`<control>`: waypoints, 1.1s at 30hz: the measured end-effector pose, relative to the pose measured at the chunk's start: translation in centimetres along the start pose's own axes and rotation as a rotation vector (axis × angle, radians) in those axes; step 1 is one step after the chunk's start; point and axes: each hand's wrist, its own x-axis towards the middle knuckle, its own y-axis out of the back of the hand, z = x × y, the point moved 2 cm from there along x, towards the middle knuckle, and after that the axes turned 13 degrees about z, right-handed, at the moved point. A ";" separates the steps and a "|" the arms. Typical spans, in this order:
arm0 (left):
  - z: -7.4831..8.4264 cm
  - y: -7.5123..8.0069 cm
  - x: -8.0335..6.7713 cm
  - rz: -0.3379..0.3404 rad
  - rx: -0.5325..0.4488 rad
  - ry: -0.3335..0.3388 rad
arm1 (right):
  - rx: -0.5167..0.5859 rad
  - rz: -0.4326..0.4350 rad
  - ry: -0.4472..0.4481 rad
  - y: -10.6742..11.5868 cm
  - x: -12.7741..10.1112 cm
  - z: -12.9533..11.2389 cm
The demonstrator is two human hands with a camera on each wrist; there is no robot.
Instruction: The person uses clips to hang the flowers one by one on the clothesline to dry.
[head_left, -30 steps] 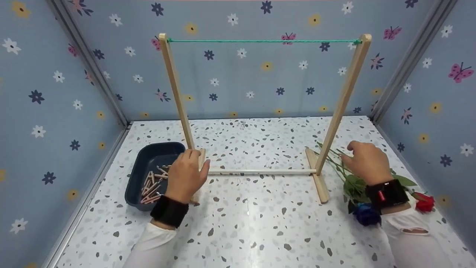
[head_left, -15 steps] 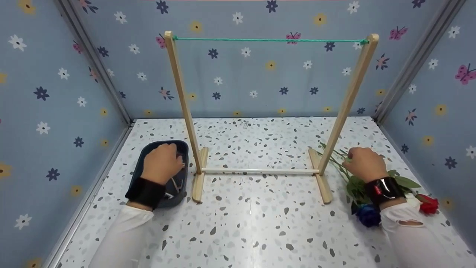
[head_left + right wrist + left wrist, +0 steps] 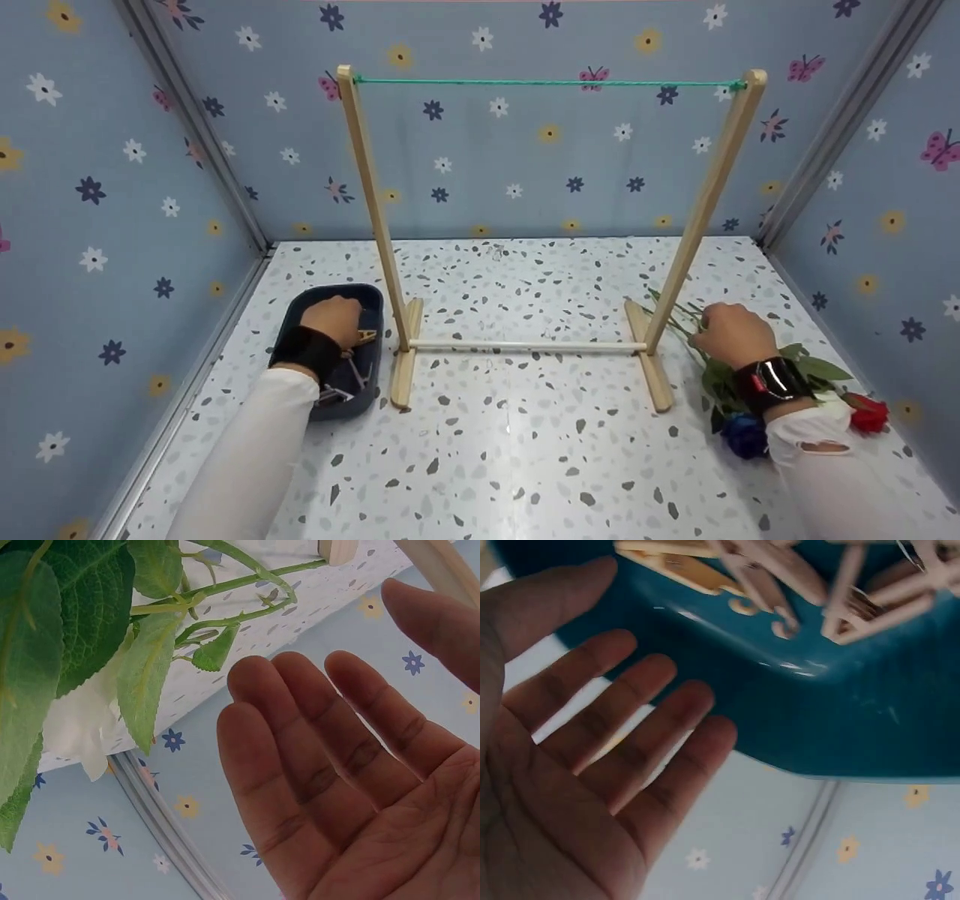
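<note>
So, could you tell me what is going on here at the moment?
A person works at a wooden frame with a green string across its top. The left hand, open, reaches into a dark blue tray of wooden clothespins. The right hand, open too, hovers over the flower stems; nothing hangs on the string.

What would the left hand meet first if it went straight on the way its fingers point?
Most likely the wooden clothespins in the dark blue tray: the left hand hovers open over them, fingers straight. How far above it hovers is unclear.
</note>
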 end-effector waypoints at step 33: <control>-1.3 1.0 1.4 0.010 -0.005 0.016 | 0.023 -0.043 -0.002 -0.9 1.0 0.3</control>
